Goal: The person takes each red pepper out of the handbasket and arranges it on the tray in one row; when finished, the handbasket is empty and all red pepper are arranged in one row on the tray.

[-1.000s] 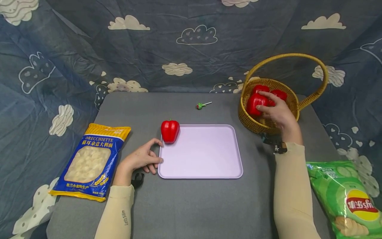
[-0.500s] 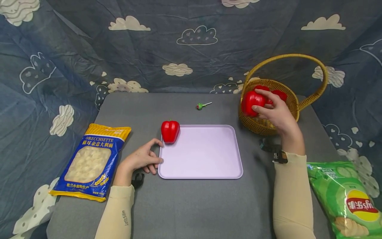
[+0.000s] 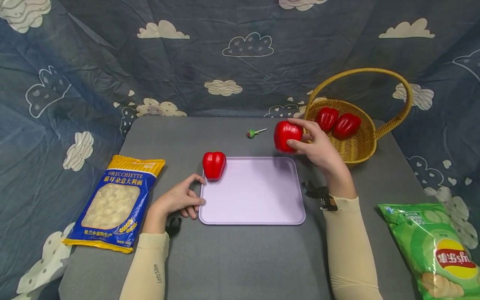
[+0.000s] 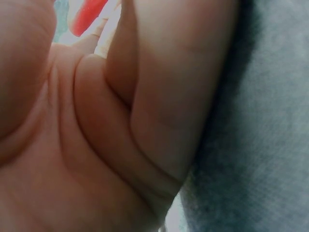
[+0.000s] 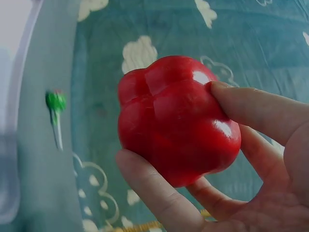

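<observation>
In the head view my right hand (image 3: 318,146) holds a red bell pepper (image 3: 287,136) in the air, just past the far right corner of the lilac tray (image 3: 255,196). The right wrist view shows thumb and fingers gripping this bell pepper (image 5: 178,121) by its sides. My left hand (image 3: 181,196) is at the tray's left edge, thumb and index fingertip touching the rim; its other fingers are bent underneath. A second bell pepper (image 3: 214,165) rests on the tray's far left corner. Two more bell peppers (image 3: 346,126) lie in the wicker basket (image 3: 360,154).
Behind the tray lies a green-wrapped lollipop (image 3: 252,133). At the left is a blue and yellow bag of orecchiette (image 3: 112,204), at the right a green bag of chips (image 3: 435,246). The basket's tall handle (image 3: 406,100) arches upward. A cloud-patterned cloth (image 3: 202,62) hangs behind the grey table.
My right hand has lifted the bell pepper out of the basket and carried it left toward the tray. The left hand has stayed at the tray's edge.
</observation>
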Motion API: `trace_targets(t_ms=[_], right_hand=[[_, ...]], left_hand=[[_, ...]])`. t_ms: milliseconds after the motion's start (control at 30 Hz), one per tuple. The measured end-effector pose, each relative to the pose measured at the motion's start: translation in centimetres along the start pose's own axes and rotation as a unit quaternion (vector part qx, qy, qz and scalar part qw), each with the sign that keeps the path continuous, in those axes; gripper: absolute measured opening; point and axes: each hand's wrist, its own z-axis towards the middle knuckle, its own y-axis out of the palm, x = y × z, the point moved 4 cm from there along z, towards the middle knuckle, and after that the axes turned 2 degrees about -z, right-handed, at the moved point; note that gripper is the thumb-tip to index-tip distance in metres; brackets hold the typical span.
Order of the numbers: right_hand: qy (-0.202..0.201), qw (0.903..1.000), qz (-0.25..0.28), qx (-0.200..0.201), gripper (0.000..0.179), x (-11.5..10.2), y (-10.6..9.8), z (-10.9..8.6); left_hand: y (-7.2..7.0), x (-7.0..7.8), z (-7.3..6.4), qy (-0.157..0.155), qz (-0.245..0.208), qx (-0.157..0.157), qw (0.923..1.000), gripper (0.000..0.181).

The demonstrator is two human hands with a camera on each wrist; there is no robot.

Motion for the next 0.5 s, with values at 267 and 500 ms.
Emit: trace_targets(t_ms=[267, 500], right_hand=[[-0.009, 0.9993, 0.010, -0.036, 0.063, -1.0, 4.4, 0.7], [-0.009, 0.9978, 0.004, -0.065, 0.058, -0.8, 7.8, 1.6]], left_hand=[[0.1, 0.0, 0.0, 0.014, 0.003, -0.002, 0.9999, 0.061], [0.0, 0.1, 0.0, 0.019, 0.001, 0.000, 0.9998, 0.063]])
